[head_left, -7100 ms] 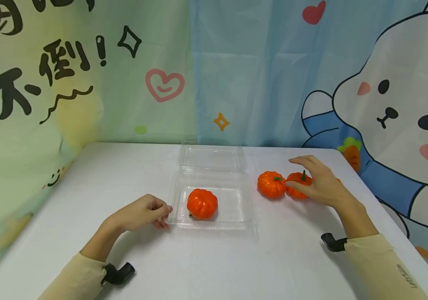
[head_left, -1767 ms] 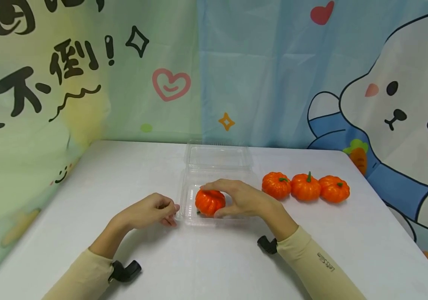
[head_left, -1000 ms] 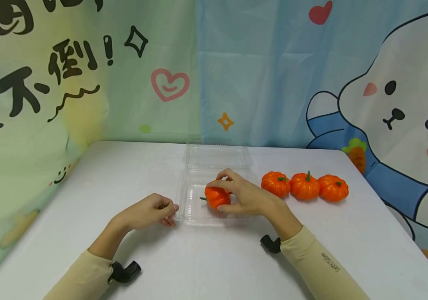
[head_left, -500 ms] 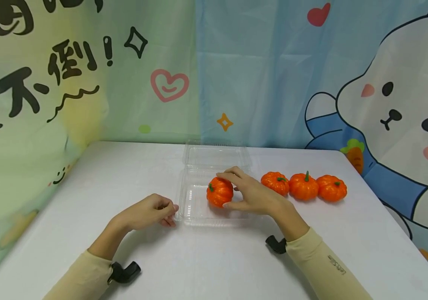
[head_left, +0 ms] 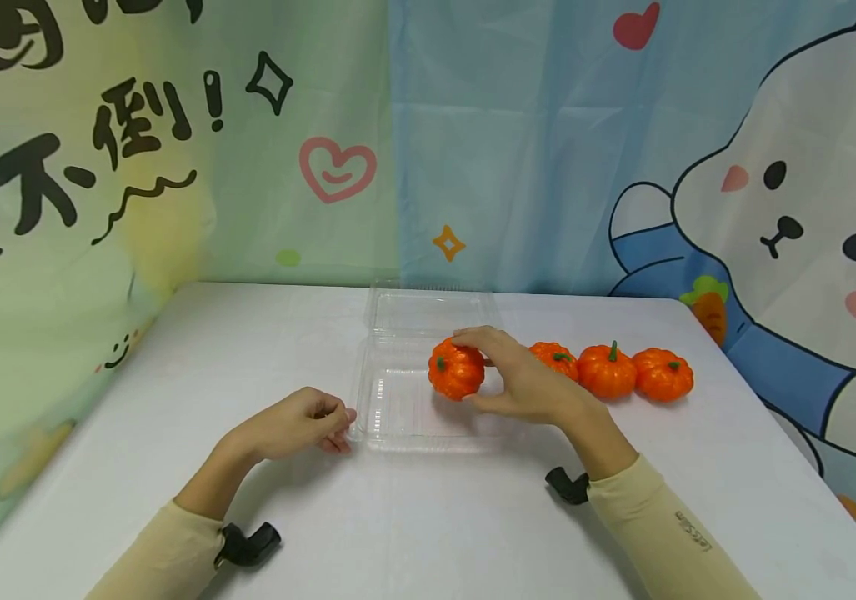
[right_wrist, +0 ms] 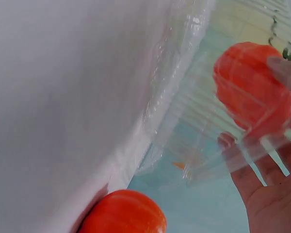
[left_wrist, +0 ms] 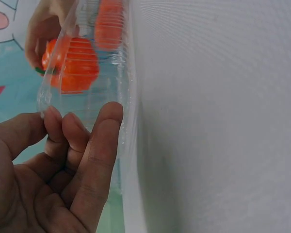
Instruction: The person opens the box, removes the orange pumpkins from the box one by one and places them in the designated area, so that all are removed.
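My right hand [head_left: 528, 379] holds a small orange pumpkin [head_left: 456, 369] between thumb and fingers, with its green stem facing left. The pumpkin is raised over the back right part of a clear plastic clamshell box [head_left: 397, 421], whose lid [head_left: 431, 310] is folded back. Through the box's clear wall, the right wrist view shows the same pumpkin and the spread fingers [right_wrist: 245, 182]. My left hand [head_left: 292, 427] pinches the box's left front edge with thumb and fingertips, close up in the left wrist view.
Right of the box, a row of three more orange pumpkins [head_left: 606, 372] lies on the white table [head_left: 428, 533]. The nearest one is partly hidden by my right hand. A printed cloth backdrop [head_left: 518, 150] hangs behind the table.
My right hand came left from the row and took the pumpkin at the box's left front. It turned and lifted it, moving it back and right. My left hand stayed at the edge.
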Motion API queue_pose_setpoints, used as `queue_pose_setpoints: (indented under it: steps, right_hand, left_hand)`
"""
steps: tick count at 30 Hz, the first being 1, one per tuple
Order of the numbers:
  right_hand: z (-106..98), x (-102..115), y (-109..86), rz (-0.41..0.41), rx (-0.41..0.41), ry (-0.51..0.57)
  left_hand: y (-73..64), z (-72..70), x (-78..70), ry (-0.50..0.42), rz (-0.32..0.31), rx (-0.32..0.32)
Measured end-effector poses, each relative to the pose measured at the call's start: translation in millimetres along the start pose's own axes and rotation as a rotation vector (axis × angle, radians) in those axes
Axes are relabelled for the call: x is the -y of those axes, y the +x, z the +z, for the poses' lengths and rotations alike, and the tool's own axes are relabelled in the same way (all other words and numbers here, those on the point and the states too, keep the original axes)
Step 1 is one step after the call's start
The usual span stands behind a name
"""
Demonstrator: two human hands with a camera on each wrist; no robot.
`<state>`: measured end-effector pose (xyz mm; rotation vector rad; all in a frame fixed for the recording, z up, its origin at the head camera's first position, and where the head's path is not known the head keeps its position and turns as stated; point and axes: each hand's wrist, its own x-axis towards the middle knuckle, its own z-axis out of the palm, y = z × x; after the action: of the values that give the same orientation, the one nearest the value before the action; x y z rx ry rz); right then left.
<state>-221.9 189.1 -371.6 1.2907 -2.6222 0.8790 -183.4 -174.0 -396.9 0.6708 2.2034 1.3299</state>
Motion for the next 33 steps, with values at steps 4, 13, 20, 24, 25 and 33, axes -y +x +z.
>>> queue_pose_setpoints:
  steps: [4,13,20,24,25,33]
  right_hand:
    - [-6,-2,-3.6,0.002,-0.034,-0.013]
    - [-14,-6,-11.7,0.038,-0.080,-0.056]
    - [-22,-11,-18.5,0.030,-0.128,-0.071]
    - [-28,-13,-21.5,0.023,-0.152,-0.092]
    - [-30,-13,-21.9,0.024,-0.157,-0.096]
    - [-50,-12,-24.2,0.008,-0.172,-0.120]
  left_hand:
    - [0.6,-0.2,0.0,-0.004,0.001,0.005]
    - [1.7,-0.5,-0.8,-0.008,0.007,0.009]
    - [3.3,-0.3,-1.1,-0.008,0.005,0.011]
    - [3.8,-0.4,-1.6,-0.013,0.005,0.017]
    - [3.7,-0.4,-1.8,-0.014,0.005,0.017]
    - [1.4,1.1,-2.5,-0.018,-0.004,0.005]
